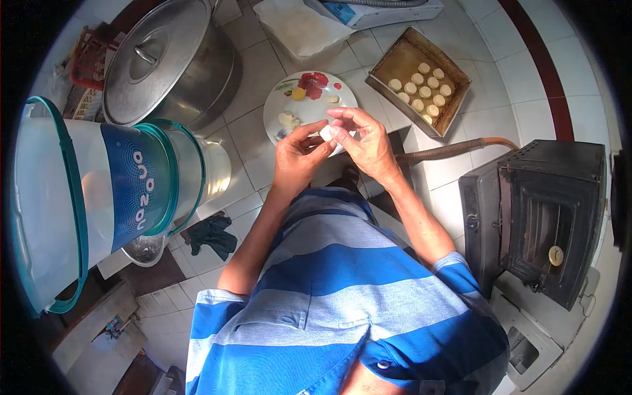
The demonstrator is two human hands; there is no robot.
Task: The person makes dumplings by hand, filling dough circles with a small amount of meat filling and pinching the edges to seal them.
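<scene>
A small white piece of dough (326, 133) is held between the fingertips of both hands, over the near edge of a floral plate (275, 108). My left hand (297, 155) pinches it from one side with thumb and fingers. From the other side my right hand (370, 146) closes on it, thumb against the dough and fingers curved above. On the plate lie a yellow ball (298, 95), a torn lump of pale dough (288, 120) and a small pale piece (332, 99). Part of the held dough is hidden by the fingers.
A metal baking tray (388, 56) with several round pale pieces stands at the back right. Left are a large lidded pot (161, 59) and stacked plastic buckets (141, 178). A black oven (546, 210) is at right, near a hose (447, 151). White paper (303, 29) lies behind the plate.
</scene>
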